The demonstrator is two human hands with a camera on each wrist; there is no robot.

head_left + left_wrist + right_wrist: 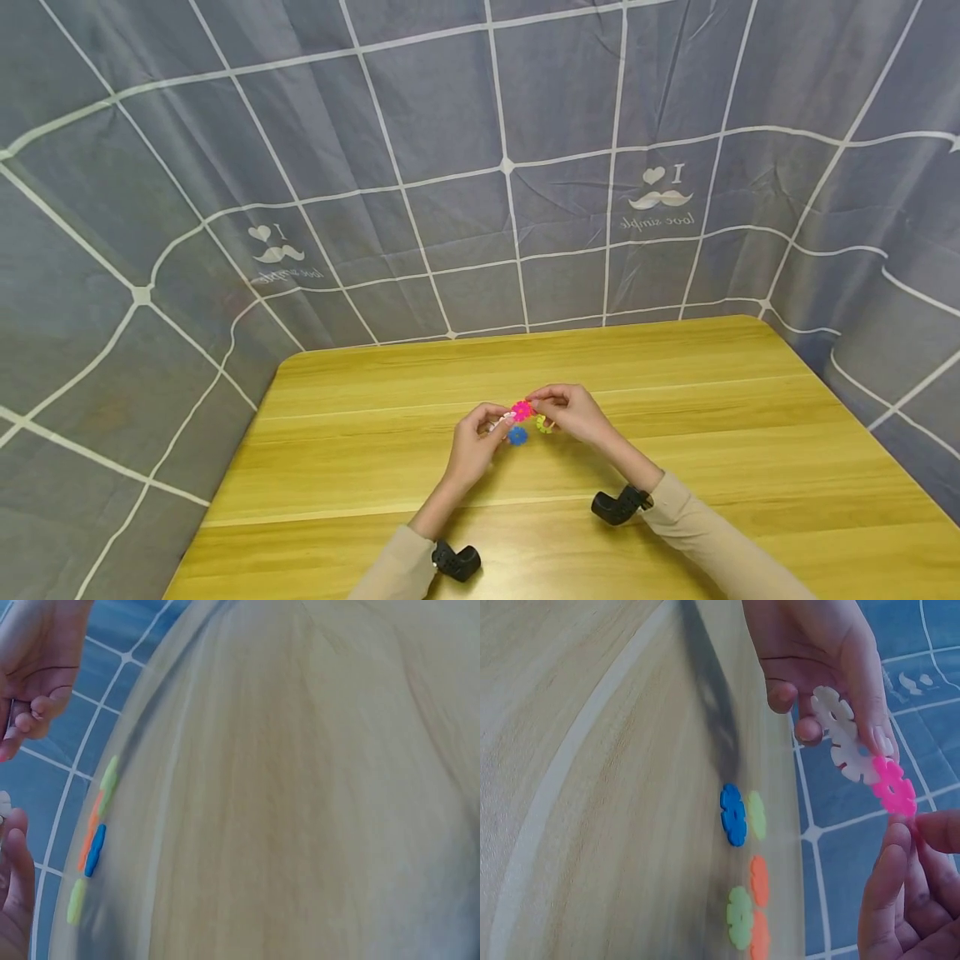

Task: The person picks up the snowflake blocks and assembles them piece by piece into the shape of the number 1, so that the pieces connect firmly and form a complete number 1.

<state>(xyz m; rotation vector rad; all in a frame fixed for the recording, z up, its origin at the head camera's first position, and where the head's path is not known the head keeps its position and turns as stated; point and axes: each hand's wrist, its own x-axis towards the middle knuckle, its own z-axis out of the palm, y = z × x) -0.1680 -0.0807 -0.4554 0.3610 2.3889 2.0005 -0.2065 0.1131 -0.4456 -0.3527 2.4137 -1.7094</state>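
In the head view my left hand [471,446] and right hand [576,413] meet above the table, with flower-shaped plastic discs between them. The left one holds white discs [840,727], which look joined edge to edge, its thumb near their lower end. A pink disc [894,786] touches the end of the white ones; whether its notch is fully slotted in, I cannot tell. Right thumb and fingers pinch the pink disc's far edge. Below the hands, a blue disc [733,815] lies on the table.
Near the blue disc lie a pale yellow disc [757,815], a green disc [739,918] and orange discs [759,880]. The wooden table [337,467] ends at a grey checked curtain [465,225]. Black wrist cameras sit on both forearms.
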